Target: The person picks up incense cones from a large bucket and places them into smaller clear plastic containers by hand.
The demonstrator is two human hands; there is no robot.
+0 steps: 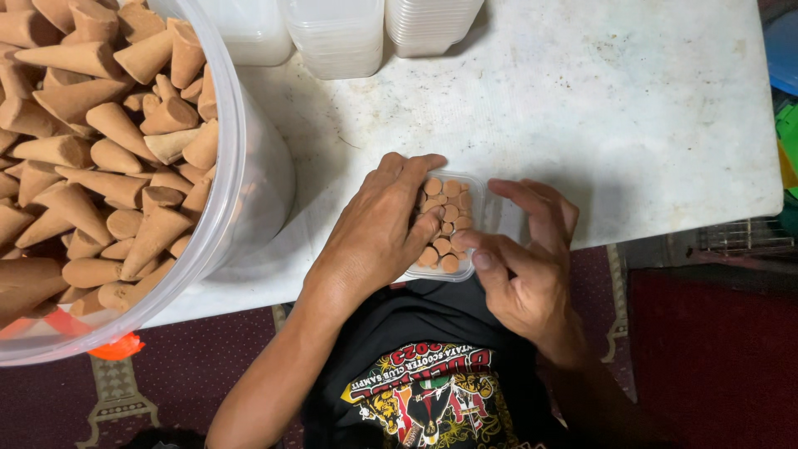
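Our left hand (378,229) lies flat over a small clear plastic box (465,270) of brown cones (445,220), fingers spread across their round bases and gripping nothing. Our right hand (524,266) cups the box's right side, thumb against its near edge, fingers loosely curved. The box sits at the near edge of the white table (623,108). To the left stands a big clear bucket (249,175) heaped with larger cones; stacked empty containers (337,37) line the far edge.
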